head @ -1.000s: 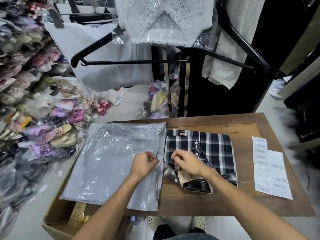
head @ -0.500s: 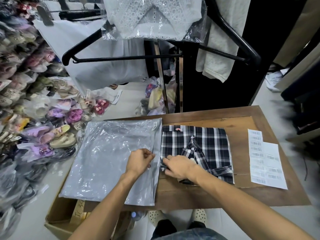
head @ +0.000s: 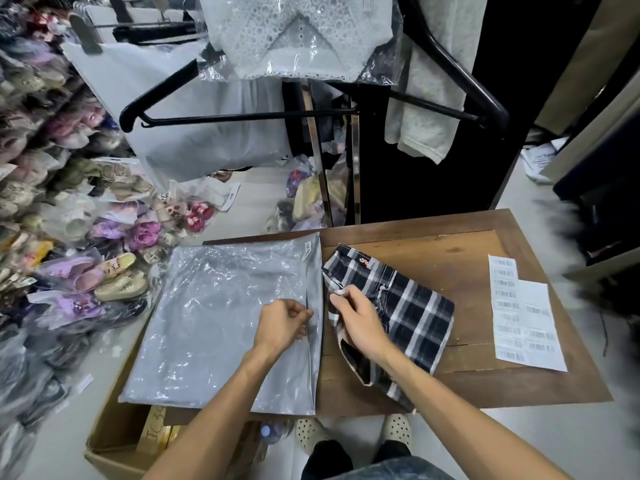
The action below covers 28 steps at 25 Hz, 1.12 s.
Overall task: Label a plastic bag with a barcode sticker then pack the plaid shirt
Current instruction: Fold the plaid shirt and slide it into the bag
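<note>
Now, item: plaid shirt [head: 412, 306], formerly lying square on the table [head: 485, 386], is turned askew, its near-left corner lifted and its far-left edge brought against the mouth of the plastic bag [head: 214, 313]. Item: plastic bag, flat on the left of the table, its left part overhanging a cardboard box [head: 114, 441]; unmoved. A small label sits at its far-right corner, print unreadable. Item: barcode sticker sheets [head: 523, 313], right side of the table, well apart from the shirt. Shirt's near end hidden behind the right forearm. Left hand [head: 280, 325]: fingers curled, pinching the bag's right edge. Right hand [head: 360, 320]: fingers closed on the shirt's left edge, thumb and forefinger nipping the fabric.
</note>
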Available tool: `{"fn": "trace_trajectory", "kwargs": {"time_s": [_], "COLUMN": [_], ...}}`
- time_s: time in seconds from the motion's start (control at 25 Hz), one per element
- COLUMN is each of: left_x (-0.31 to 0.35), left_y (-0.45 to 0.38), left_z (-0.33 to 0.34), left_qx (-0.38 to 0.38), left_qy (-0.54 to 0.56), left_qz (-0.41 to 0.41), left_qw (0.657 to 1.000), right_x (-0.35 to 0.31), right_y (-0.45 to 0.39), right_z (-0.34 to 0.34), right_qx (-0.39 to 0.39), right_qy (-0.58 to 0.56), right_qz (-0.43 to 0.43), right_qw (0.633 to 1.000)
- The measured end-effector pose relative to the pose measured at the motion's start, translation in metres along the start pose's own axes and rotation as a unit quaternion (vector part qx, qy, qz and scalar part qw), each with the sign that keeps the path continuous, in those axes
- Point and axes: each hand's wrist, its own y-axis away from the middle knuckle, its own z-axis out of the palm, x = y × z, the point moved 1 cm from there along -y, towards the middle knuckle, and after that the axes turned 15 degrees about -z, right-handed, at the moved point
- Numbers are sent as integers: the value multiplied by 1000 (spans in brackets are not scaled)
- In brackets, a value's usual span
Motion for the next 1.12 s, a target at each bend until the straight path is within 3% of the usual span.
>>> {"fn": "trace_trajectory", "kwargs": {"time_s": [0.32,0.44,0.6,0.64,0.72,0.8,0.84,0.96,1.12], "left_x": [9,16,18,17,19,21,23,32,42], "left_y": [-5,-4,-7,-9,-10,-10,-10,-14,-20], "left_z": [-15,-19,-20,-20,-20,-19,-18,-13,-8], "left_qx": [39,61,54,44,25,25,27,18,58], "left_qy": [-40,-87,-117,-117,-123,-155,-185,-278,-331], "left_qz": [40,57,43,37,29,36,41,57,72], "left_qw": [998,993,991,992,992,987,981,959,939], "right_x": [17,22,14,8,2,7,11,26,14], "right_y": [-5,-15,-36,-43,-58,-76,-83,-96,-94], "right_z": [25,32,20,13,-6,-32,-46,-72,-77], "right_qx": [-112,-231,-332,-320,-210,-57,-21,-77,-153], "right_qy": [194,266,229,203,218,341,387,390,270], "right_qz": [-51,-43,67,79,35,8,35,154,111], "right_qw": [973,935,913,922,952,938,921,905,944]}}
